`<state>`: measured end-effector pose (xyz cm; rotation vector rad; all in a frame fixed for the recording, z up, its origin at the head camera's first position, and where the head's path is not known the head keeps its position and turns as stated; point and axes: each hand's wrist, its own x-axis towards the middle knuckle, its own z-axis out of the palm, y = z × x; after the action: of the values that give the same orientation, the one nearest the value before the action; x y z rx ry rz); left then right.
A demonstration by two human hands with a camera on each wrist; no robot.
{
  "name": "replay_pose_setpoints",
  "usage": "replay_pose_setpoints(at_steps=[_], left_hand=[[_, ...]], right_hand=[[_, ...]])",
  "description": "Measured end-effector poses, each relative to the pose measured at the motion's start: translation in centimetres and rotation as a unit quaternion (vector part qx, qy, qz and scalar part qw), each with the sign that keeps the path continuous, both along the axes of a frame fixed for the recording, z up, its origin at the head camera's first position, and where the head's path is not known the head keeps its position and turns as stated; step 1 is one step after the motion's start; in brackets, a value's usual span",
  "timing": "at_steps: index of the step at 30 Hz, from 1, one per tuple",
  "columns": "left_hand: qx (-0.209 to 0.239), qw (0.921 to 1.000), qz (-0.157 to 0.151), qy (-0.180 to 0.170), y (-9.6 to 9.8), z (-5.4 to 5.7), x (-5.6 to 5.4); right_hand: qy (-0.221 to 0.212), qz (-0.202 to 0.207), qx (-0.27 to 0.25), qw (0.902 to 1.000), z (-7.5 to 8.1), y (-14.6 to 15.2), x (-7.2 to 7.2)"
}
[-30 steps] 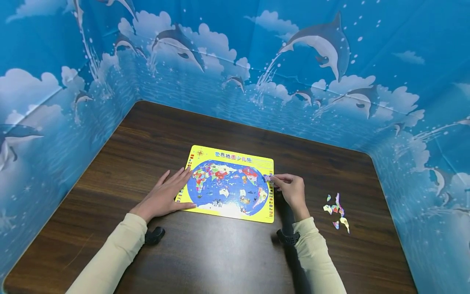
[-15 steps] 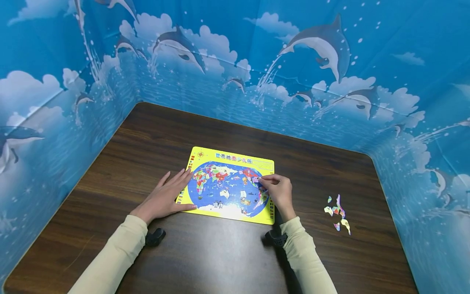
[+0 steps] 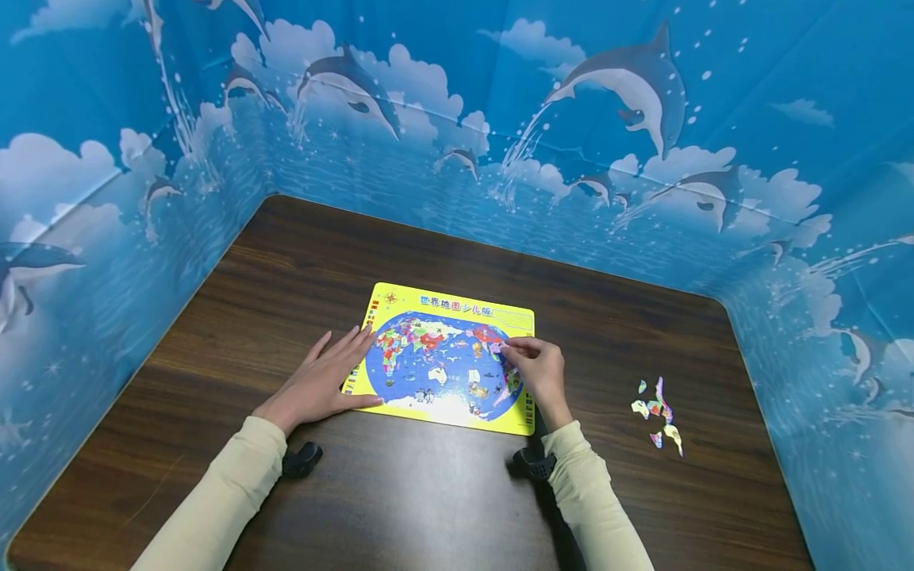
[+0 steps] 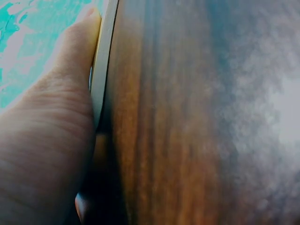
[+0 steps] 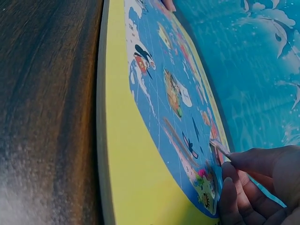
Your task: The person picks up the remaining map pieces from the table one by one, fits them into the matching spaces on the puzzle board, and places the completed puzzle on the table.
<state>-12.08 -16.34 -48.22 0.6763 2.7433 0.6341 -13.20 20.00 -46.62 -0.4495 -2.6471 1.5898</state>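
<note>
A yellow-bordered world map puzzle board point(image 3: 527, 321) lies flat on the table. My left hand point(image 3: 321, 382) rests on its left edge in the head view, fingers spread and straight. In the left wrist view, the left thumb point(image 4: 77, 44) lies along the board's edge. Over the upper right of the map, my right hand point(image 3: 543, 373) pinches a small puzzle piece between thumb and fingers. The right wrist view shows this puzzle piece point(image 5: 220, 148) tilted at the map's surface; whether it sits in a slot, I cannot tell. Fingers partly cover it in the head view.
Several loose puzzle pieces point(image 3: 673, 436) lie on the dark wooden table point(image 3: 443, 500) to the right of the board. A blue dolphin-print curtain point(image 3: 457, 119) surrounds the table's back and sides. Black straps with cameras point(image 3: 534, 464) are on both wrists.
From the board's right edge, my right hand has moved left onto the map with the puzzle piece, then stayed nearly still over the last half second. The left hand has not moved.
</note>
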Motion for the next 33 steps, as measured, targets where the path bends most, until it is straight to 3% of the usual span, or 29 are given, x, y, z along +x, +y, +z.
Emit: replay_pose_setpoints(at_steps=[7, 15, 33], left_hand=[[-0.003, 1.0000, 0.000, 0.001, 0.01, -0.17, 0.02], [-0.001, 1.0000, -0.001, 0.003, -0.05, -0.05, -0.09], [0.001, 1.0000, -0.003, 0.005, -0.18, -0.35, -0.05]], right_hand=[[-0.002, 0.001, 0.010, 0.9999, 0.11, -0.08, 0.02], [0.002, -0.030, 0.005, 0.9995, 0.22, 0.18, 0.09], [0.037, -0.007, 0.011, 0.9992, 0.03, -0.41, -0.05]])
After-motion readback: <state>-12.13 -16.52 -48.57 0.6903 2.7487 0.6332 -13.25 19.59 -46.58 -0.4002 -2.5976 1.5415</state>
